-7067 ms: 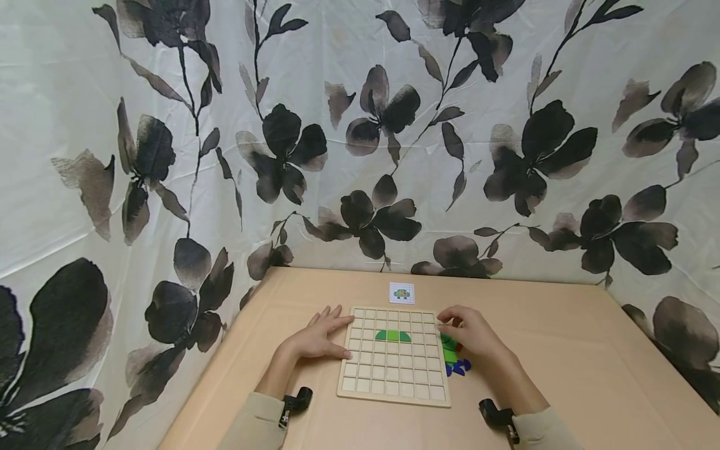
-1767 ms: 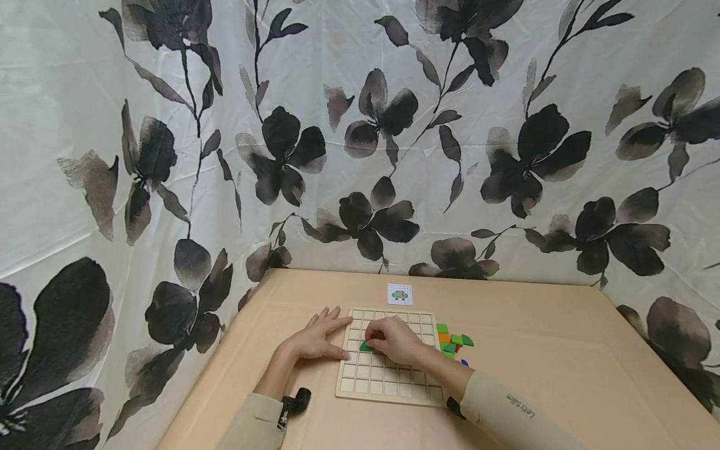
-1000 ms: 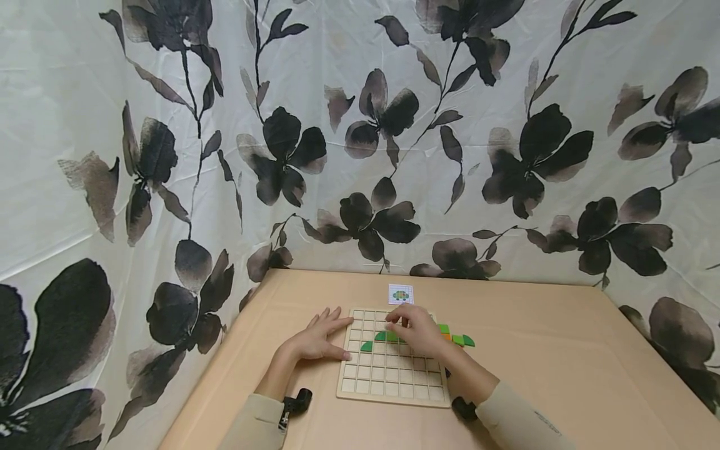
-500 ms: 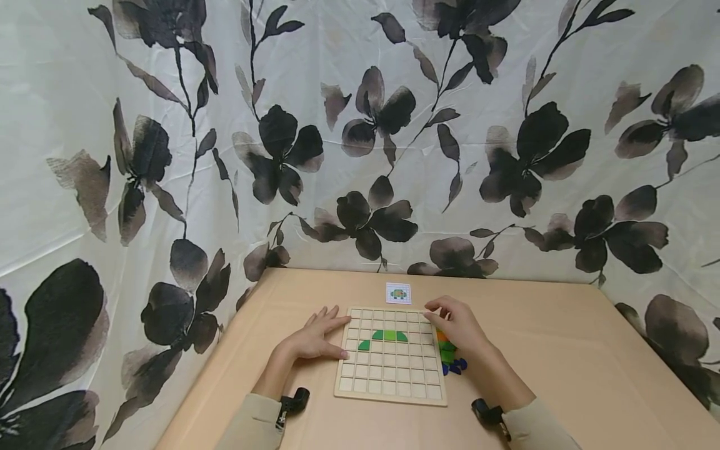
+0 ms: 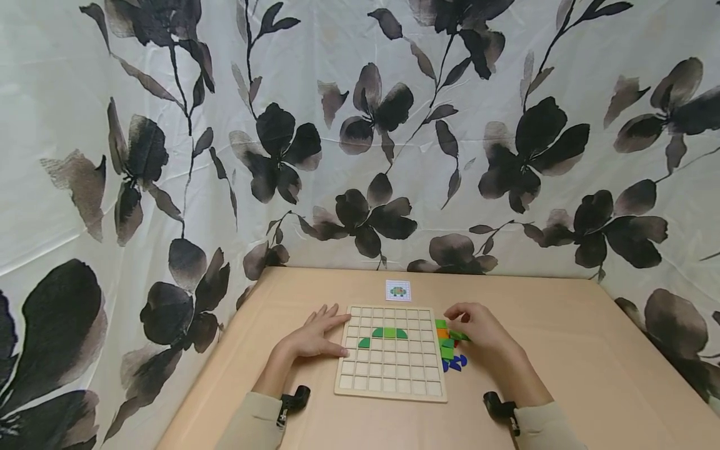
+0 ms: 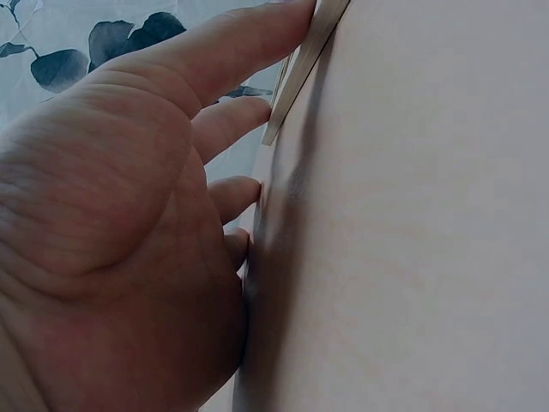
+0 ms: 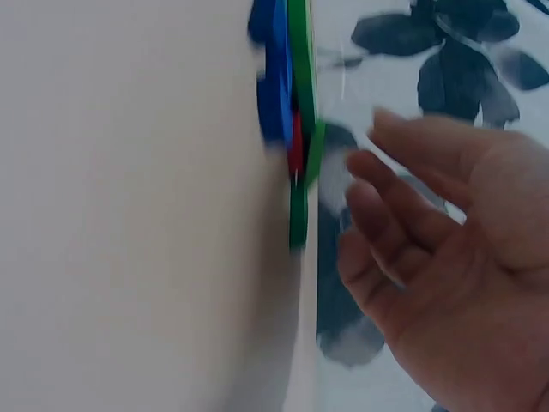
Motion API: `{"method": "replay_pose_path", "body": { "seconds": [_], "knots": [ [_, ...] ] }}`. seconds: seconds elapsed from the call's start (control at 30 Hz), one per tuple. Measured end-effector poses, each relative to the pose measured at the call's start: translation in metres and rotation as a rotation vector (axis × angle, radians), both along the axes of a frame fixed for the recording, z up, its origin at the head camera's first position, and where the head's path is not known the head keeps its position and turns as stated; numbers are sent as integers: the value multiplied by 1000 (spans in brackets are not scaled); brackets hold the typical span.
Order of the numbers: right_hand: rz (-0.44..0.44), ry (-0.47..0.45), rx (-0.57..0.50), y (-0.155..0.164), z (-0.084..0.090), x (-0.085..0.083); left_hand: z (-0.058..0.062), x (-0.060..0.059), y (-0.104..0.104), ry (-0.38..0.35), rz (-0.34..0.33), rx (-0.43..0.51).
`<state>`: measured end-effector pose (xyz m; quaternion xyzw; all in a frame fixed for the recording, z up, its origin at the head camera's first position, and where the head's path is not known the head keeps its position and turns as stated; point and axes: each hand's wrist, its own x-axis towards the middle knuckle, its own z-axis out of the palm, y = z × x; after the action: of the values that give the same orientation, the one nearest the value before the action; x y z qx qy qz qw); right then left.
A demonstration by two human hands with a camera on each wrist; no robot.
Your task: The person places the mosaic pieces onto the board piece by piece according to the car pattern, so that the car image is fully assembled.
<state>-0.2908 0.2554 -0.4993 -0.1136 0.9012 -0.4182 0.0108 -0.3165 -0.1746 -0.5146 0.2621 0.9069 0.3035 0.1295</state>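
Observation:
A wooden grid board [image 5: 388, 375] lies on the table. On it sit a light green square [image 5: 389, 333] between two dark green quarter-circles and, lower left, another dark green quarter-circle [image 5: 364, 343]. My left hand [image 5: 312, 337] rests at the board's left edge with fingers spread; in the left wrist view thumb and fingers touch the board's side [image 6: 300, 77]. My right hand [image 5: 484, 328] hovers by the loose pieces right of the board, its fingers loosely bent. In the right wrist view nothing shows between those fingers, apart from the green piece [image 7: 298, 215].
Loose green pieces [image 5: 447, 353], an orange piece [image 5: 443, 334] and blue pieces [image 5: 458, 362] lie along the board's right side, some under the right hand. A small pattern card [image 5: 398, 290] lies behind the board. A floral curtain [image 5: 365, 156] hangs behind the table [image 5: 551, 350].
The right hand set a dark green quarter-circle on the board's left part, passed over the upper middle, then moved right to the loose pieces. The left hand stayed at the board's edge.

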Motion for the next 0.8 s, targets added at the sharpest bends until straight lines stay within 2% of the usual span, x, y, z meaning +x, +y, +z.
{"method": "replay_pose_path", "body": {
  "seconds": [0.2,0.53,0.8],
  "knots": [
    [102,-53,57,15,-4,0,-1,0,1,0,3,-1],
    [125,-60,56,19,-7,-1,0,-1,2,2,6,15],
    [143,-72,11,21,-8,-2,0,-1,3,3,4,26]
  ]
}}
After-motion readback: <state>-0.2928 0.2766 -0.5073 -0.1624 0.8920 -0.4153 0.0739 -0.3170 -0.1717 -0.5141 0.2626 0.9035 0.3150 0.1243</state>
